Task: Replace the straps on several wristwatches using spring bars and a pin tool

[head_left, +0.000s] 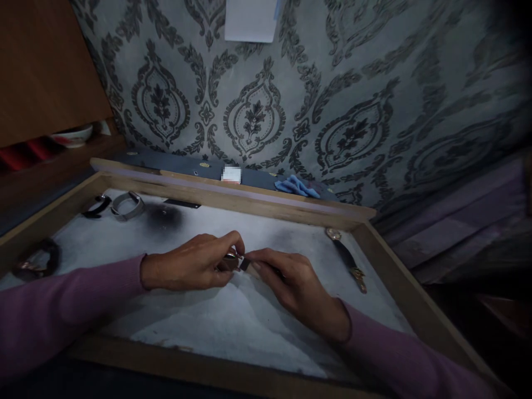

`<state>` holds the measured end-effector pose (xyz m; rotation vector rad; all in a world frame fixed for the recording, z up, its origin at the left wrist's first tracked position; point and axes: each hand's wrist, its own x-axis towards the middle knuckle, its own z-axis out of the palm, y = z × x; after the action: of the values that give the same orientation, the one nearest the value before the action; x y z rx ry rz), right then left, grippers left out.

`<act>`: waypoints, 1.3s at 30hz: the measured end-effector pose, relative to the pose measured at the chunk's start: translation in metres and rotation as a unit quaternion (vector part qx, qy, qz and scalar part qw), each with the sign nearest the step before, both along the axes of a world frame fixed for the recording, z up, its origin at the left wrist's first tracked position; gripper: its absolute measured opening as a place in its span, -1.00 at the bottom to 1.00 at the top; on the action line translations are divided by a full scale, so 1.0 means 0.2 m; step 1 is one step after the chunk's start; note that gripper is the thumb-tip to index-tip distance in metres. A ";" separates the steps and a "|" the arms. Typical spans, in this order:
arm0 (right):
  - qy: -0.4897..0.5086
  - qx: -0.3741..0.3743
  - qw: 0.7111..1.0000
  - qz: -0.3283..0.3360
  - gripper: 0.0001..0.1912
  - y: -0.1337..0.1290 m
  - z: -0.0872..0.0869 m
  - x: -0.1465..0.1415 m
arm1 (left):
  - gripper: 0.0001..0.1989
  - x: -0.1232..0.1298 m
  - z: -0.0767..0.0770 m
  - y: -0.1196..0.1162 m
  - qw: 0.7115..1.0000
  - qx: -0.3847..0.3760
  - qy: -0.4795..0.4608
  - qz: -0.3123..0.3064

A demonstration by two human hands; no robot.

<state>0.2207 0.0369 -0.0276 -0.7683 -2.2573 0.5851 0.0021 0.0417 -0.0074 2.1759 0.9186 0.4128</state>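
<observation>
Over the middle of a pale-lined wooden tray, my left hand (199, 261) grips a watch (231, 257) by its shiny case, fingers and thumb curled around the rim. Close against it, my right hand (291, 271) pinches a dark watch strap (245, 265) between thumb and forefinger. The strap's end lies right beside the case; whether the two are joined is too small to make out. Most of the watch is covered by my left fingers.
The wooden tray (390, 288) holds a black-strapped watch (347, 257) at right, a grey-banded watch (127, 206), a black-banded one (97, 207) and a dark one (37, 260) at left. A blue cloth (296, 186) lies behind the rim, near a patterned wall.
</observation>
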 end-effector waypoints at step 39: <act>-0.030 0.124 0.991 0.038 -0.78 0.01 0.00 0.01 | -0.71 0.00 0.00 0.00 1.000 -0.010 -0.002 -0.001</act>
<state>0.2233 0.0381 -0.0275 -0.5851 -2.3655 0.3095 0.0019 0.0423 -0.0071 2.1578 0.9139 0.4053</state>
